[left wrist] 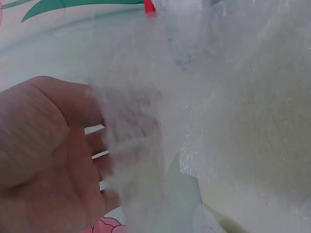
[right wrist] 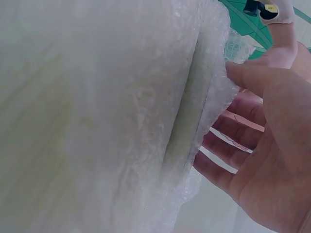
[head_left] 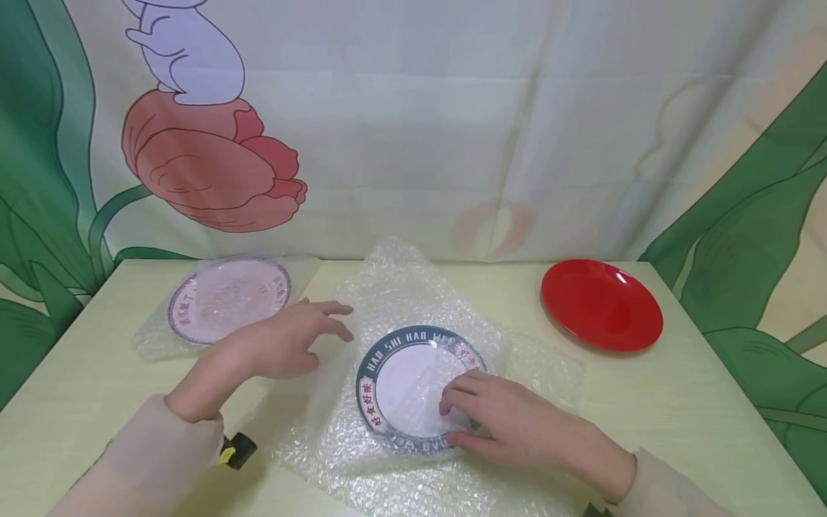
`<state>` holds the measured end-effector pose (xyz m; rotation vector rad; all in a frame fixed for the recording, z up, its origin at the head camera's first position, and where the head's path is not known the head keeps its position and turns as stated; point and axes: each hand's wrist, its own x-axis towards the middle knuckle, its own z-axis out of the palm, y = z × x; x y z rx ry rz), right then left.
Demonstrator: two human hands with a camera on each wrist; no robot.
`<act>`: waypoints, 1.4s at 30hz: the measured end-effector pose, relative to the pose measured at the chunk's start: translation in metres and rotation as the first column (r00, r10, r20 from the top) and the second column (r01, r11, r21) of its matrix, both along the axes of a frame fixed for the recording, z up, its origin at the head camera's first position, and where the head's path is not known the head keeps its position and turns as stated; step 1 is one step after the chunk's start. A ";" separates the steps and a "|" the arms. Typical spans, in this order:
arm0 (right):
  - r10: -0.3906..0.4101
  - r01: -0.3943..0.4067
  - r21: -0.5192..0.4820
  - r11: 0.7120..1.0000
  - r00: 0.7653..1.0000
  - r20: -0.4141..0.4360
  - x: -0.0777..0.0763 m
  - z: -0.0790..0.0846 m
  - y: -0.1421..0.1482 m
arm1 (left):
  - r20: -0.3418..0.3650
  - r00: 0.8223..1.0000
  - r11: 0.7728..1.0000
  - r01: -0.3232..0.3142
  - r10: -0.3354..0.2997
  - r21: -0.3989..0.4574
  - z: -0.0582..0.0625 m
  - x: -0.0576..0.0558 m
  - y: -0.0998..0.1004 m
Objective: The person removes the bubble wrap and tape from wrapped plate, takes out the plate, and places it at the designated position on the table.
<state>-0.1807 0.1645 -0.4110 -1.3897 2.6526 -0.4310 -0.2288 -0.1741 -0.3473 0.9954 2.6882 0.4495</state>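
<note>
A plate (head_left: 368,380) with a white middle and a dark green lettered rim lies on a sheet of bubble wrap (head_left: 394,287). Part of the wrap is folded over its lower right side. My right hand (head_left: 510,416) rests on that folded part, fingers slightly bent and fingertips on the wrap. In the right wrist view, its thumb and fingers (right wrist: 233,131) touch the wrap's edge. My left hand (head_left: 287,341) hovers left of the plate, fingers loosely spread. Blurred wrap (left wrist: 136,111) crosses in front of its fingertips in the left wrist view; whether they touch is unclear.
Another plate (head_left: 239,298), covered in bubble wrap, lies at the back left of the pale table (head_left: 698,402). A red plate (head_left: 601,305) sits at the back right. Behind the table hangs a printed curtain (head_left: 413,143).
</note>
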 end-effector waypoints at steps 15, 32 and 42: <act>-0.033 0.033 0.002 0.999 0.999 0.011 0.002 0.001 0.000 | 0.061 0.996 0.997 -0.069 0.068 0.021 -0.004 0.000 0.001; -0.092 0.092 -0.007 0.996 0.996 -0.014 0.003 0.001 0.001 | 0.057 0.997 0.998 -0.052 0.053 -0.028 -0.015 -0.007 0.000; -0.114 0.109 -0.065 0.992 0.991 -0.068 0.002 -0.002 0.003 | 0.108 0.986 0.991 -0.118 0.124 -0.061 -0.022 -0.008 0.000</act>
